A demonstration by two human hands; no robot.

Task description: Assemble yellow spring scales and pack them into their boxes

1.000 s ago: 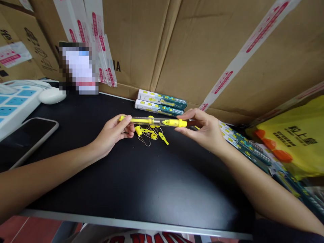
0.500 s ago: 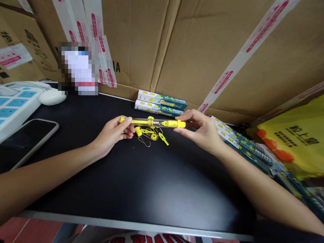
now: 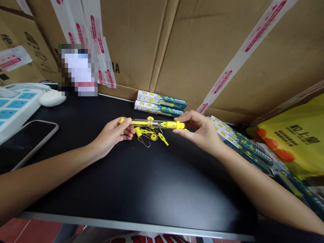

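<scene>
Since the clear tube (image 3: 157,124) seems to need support at both ends, the left hand (image 3: 113,133) pinches one end and the right hand (image 3: 202,130) pinches the yellow cap (image 3: 179,125) at the other, holding it nearly level above the table (image 3: 152,182). Beneath lie loose yellow parts (image 3: 138,131), perhaps grouped for easy reach; farther, narrow boxes (image 3: 159,107) lie near the cardboard (image 3: 131,50), probably to save room

12 o'clock: brown cardboard carton (image 3: 129,47) standing as back wall, steep seam (image 3: 162,47) down its face | 2 o'clock: diagonal white packing tape (image 3: 234,63) with red print | 10 o'clock: second carton (image 3: 19,32), black-printed | 6 o'clock: black tabletop (image 3: 121,189), grey edge strip (image 3: 113,224), soft pale light reflection (image 3: 182,189) | 8 o'clock: red floor tiles (image 3: 37,229), light grout line (image 3: 22,231)
</scene>
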